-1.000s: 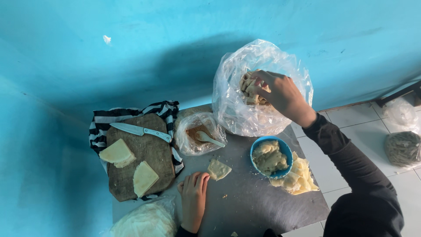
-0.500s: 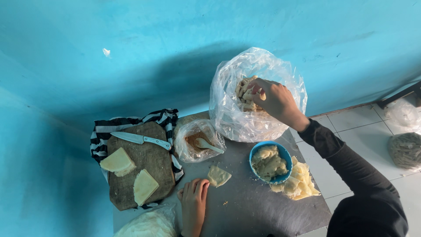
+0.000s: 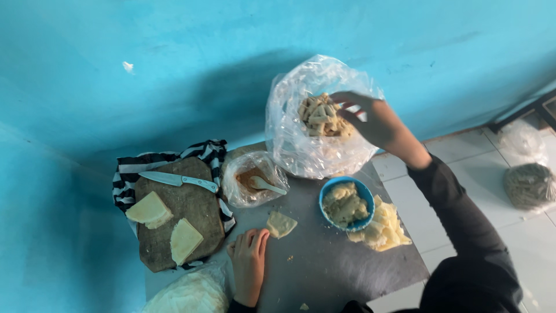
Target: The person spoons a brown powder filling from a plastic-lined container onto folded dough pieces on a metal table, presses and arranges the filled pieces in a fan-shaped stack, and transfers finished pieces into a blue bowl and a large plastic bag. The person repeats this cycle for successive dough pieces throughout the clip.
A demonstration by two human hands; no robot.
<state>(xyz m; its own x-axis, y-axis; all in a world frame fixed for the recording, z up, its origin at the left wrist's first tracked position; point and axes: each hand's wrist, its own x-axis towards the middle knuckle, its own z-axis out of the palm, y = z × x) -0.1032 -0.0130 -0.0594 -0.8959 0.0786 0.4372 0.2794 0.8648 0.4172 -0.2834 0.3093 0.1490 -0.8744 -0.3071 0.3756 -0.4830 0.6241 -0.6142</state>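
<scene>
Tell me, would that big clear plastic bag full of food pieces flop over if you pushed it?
Probably it would sag rather than tip cleanly: the clear plastic bag is thin and crinkled, so its walls look floppy. The heap of pale pieces inside likely weighs it down. The right hand reaching into its mouth may also steady it.

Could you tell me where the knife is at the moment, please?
In the head view, the knife lies at the left, across the far end of the wooden board, above two pale wedges and left of the small bag.
</scene>
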